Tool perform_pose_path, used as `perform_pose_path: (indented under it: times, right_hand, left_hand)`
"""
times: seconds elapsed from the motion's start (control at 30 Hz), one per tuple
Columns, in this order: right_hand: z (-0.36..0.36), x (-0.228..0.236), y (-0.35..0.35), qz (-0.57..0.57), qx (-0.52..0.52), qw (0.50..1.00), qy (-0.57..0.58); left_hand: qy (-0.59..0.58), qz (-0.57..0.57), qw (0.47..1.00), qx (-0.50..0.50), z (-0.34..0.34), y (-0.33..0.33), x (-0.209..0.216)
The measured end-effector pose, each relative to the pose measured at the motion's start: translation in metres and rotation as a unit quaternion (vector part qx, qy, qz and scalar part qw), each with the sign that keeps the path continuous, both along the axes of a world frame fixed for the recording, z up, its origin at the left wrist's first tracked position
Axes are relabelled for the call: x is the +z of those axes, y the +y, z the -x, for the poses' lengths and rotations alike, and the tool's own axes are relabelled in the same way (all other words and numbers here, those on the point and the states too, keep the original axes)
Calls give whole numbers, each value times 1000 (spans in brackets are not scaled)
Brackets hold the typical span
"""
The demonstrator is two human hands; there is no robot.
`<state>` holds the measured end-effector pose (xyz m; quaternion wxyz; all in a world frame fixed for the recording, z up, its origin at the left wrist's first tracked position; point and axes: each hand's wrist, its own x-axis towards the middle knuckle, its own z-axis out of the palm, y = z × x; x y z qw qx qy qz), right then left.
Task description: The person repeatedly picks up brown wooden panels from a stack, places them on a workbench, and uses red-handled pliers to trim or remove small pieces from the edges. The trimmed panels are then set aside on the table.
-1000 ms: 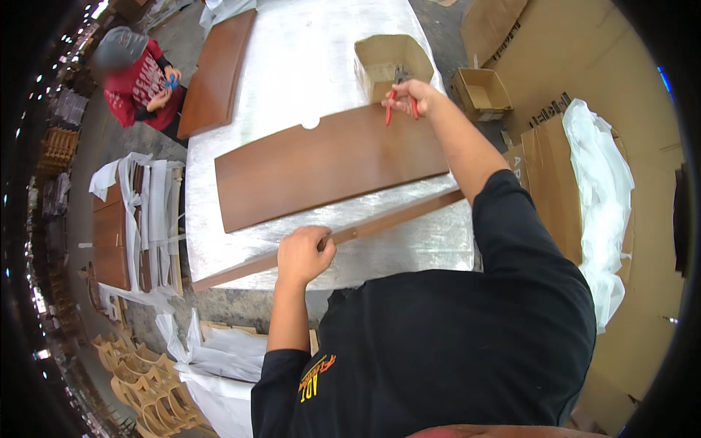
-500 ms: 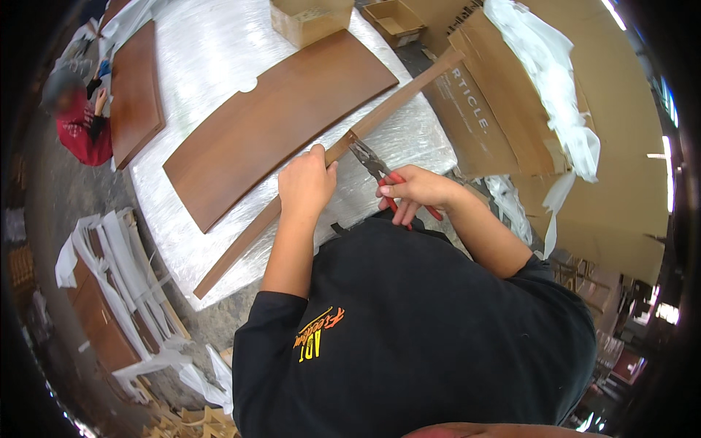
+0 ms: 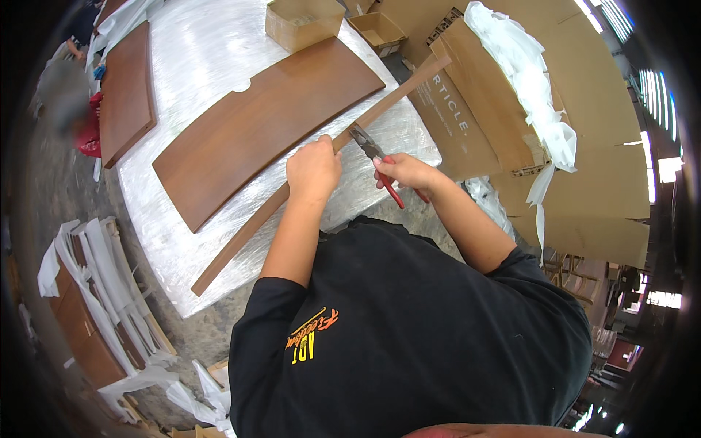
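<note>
My left hand [image 3: 314, 169] is closed around a long, narrow brown wooden strip [image 3: 241, 247] near its middle. In my right hand [image 3: 409, 172] is a pair of pliers [image 3: 392, 191] with red handles, its fingers wrapped about the grips. The metal jaws meet the strip just to the right of my left hand; what they grip there, if anything, is too small to tell. Beyond the strip lies a wide, slightly curved brown wooden panel [image 3: 270, 124] with a small notch in its far edge.
Under the panel is a table [image 3: 197, 66] covered in clear plastic wrap. Two open cardboard boxes [image 3: 303, 25] stand at the back, and a large carton [image 3: 467, 117] with white wrapping is at right. Another person [image 3: 69, 95] works by a second panel [image 3: 128, 95] at far left.
The handles of the pliers have swung, and my right hand has shifted up and left. My left hand still holds the strip. The other person has leaned, and the whole view has shifted slightly.
</note>
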<state>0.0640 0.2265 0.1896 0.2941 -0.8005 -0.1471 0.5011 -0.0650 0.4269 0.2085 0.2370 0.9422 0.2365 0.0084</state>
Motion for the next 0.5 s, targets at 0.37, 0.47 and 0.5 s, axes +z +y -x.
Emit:
perform_pose_path:
  times: [0.37,0.47,0.5]
  right_hand:
    - [-1,-59,-23,-34,-2,999,5]
    - [2,-54,-15,-33,-88,991,93]
    - [2,-49,-12,-31,-74,994,74]
  left_hand:
    - [-31,-9,999,-3,3,-1,-12]
    - [-28,-12,1000,2,1,1,-18]
    - [-23,-12,1000,6,-1,2,-20]
